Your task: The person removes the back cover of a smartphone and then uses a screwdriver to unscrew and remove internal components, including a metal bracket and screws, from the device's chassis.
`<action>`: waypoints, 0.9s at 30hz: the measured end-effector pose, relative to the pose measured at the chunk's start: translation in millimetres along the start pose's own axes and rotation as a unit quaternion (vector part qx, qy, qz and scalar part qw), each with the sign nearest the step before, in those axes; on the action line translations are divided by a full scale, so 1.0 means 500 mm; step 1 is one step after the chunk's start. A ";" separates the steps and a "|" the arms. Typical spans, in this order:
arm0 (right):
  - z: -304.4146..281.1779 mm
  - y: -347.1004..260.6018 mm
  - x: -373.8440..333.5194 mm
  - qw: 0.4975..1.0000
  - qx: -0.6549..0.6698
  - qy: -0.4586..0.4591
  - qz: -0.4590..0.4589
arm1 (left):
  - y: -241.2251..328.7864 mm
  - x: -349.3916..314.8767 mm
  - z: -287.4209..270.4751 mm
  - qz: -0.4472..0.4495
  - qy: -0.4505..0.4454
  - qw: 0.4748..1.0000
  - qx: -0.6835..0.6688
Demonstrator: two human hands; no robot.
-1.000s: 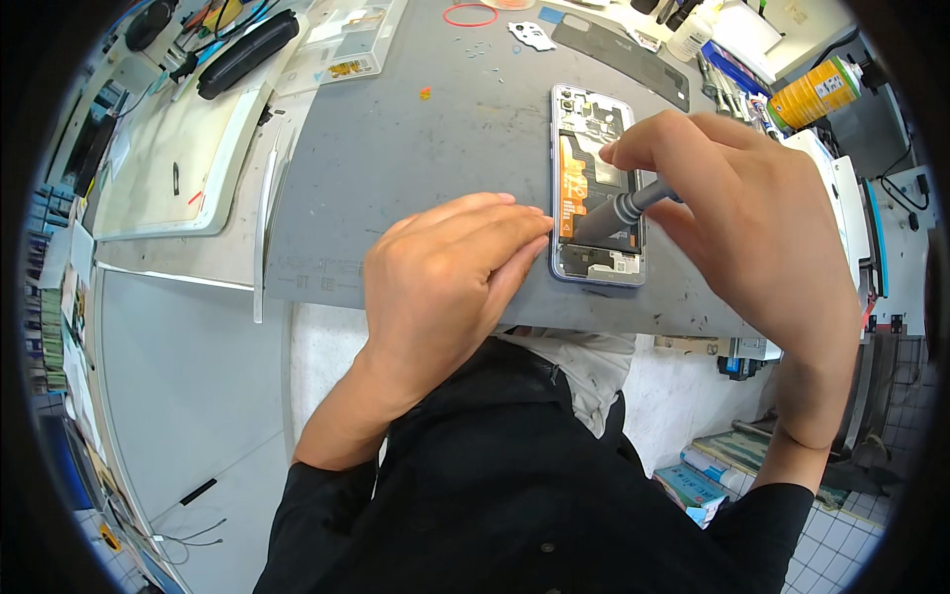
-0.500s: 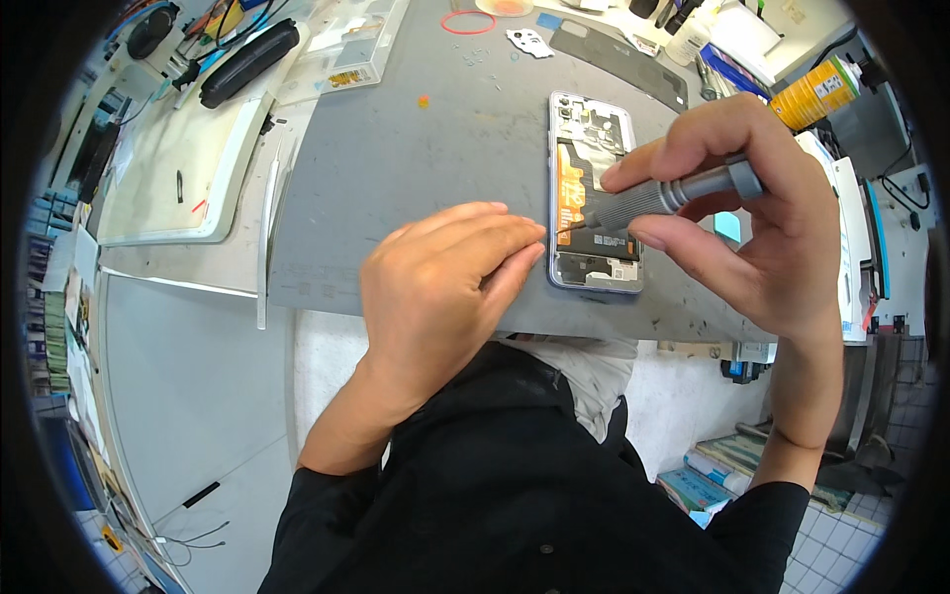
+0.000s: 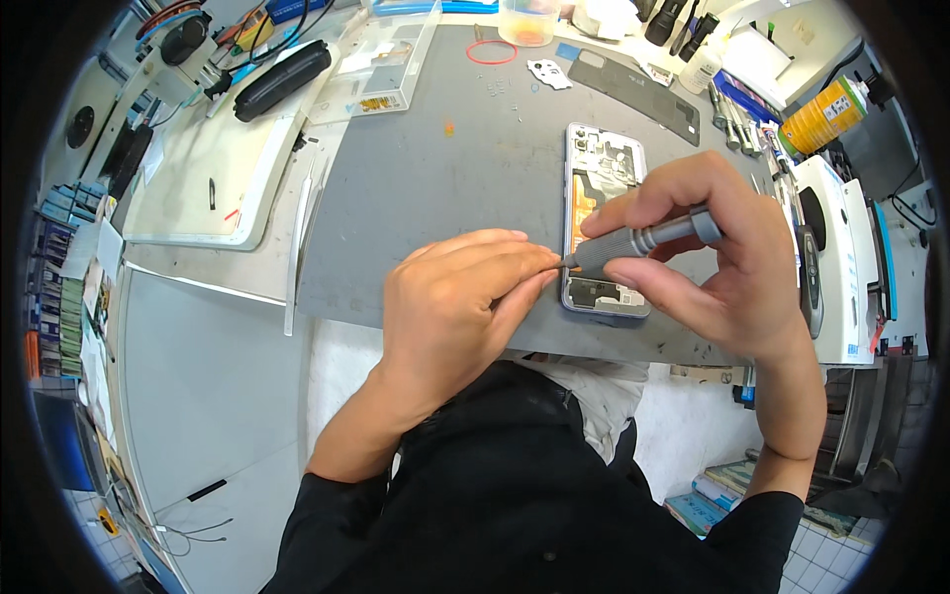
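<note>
My right hand (image 3: 742, 262) grips a grey precision screwdriver (image 3: 633, 247), its knurled handle pinched between thumb and fingers. The slim bit points left and meets the fingertips of my left hand (image 3: 445, 302). That hand's thumb and fingers are pressed together; anything between them is too small or hidden to name. Beneath the screwdriver lies an opened smartphone (image 3: 606, 148) with its back off, showing a silver shield, an orange flex cable and screws. Part of its middle is covered by my right hand and the tool.
Several tiny screws (image 3: 498, 89), a red ring (image 3: 492, 51), a white metal plate (image 3: 549, 73) and a dark phone back cover (image 3: 633, 94) lie on the grey mat (image 3: 396, 198). A clear parts box (image 3: 396, 84) stands far left, a yellow can (image 3: 821, 119) far right.
The screwdriver's tip has moved from over the phone to my left fingertips, with my right hand shifting left. The whole view has also shifted slightly.
</note>
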State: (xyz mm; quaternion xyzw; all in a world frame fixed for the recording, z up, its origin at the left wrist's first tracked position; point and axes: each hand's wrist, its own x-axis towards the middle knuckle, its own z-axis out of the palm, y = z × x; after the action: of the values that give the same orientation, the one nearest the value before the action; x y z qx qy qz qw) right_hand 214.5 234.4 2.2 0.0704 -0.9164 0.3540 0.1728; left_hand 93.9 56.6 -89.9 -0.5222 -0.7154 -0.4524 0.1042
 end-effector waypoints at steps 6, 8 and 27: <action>-0.030 0.027 -0.036 0.996 0.016 0.081 0.020 | -0.031 0.086 -0.048 0.058 -0.027 0.994 0.089; -0.036 0.044 -0.045 0.993 0.018 0.113 0.024 | -0.053 0.148 -0.065 0.047 -0.064 0.978 0.192; -0.023 0.102 -0.055 0.982 0.069 0.171 0.029 | -0.203 0.267 -0.034 0.070 -0.115 0.918 0.372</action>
State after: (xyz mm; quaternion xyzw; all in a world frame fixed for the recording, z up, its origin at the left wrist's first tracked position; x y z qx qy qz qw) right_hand 230.4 280.2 -31.8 -0.0061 -0.8485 0.4277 0.3115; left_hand -54.9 126.3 -51.8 -0.5431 -0.8007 -0.0820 0.2391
